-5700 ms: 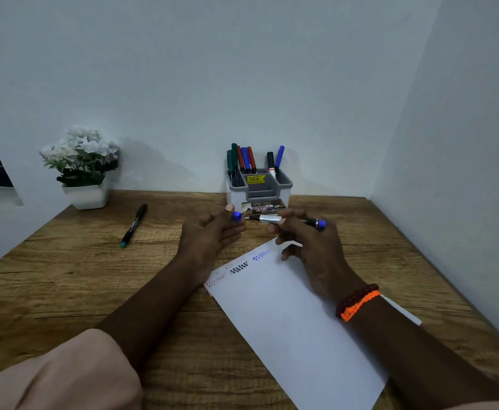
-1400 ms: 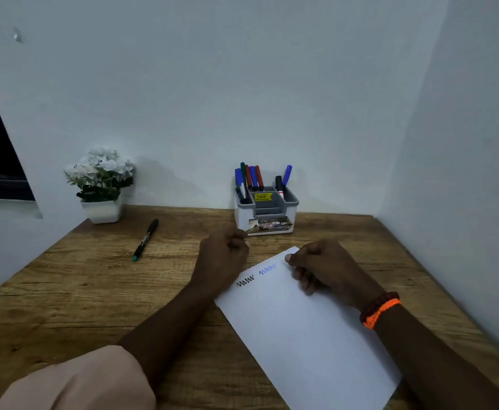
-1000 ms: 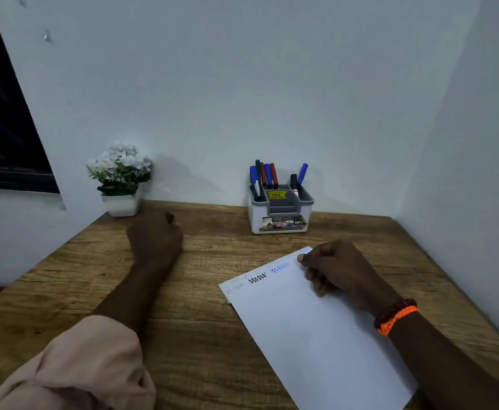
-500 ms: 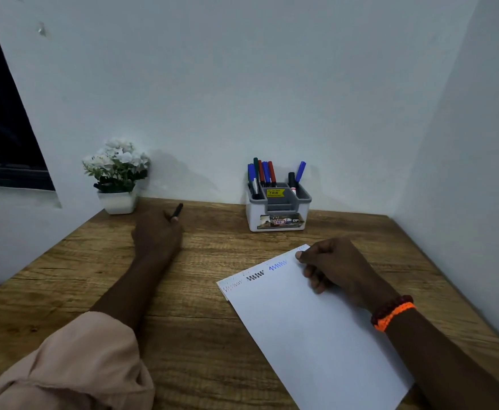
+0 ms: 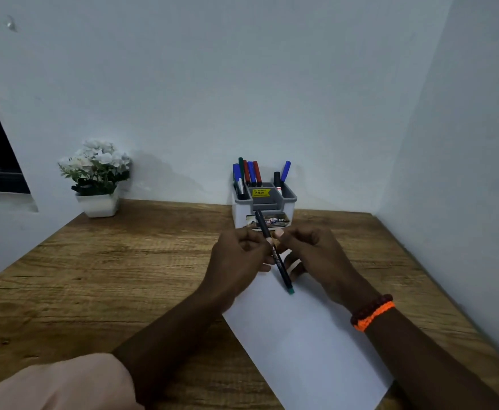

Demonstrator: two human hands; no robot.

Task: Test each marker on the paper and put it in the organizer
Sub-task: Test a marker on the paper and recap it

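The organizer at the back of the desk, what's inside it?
The organizer holds upright markers: blue, green and red ones on its left, a black and a blue one on its right. Their lower ends are hidden by its walls.

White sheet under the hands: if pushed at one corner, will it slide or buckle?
The paper looks like one thin, flat sheet, so probably floppy and very light. On the smooth wooden table it would likely slide or pivot rather than buckle. Neither hand visibly pins it now; both hold the marker.
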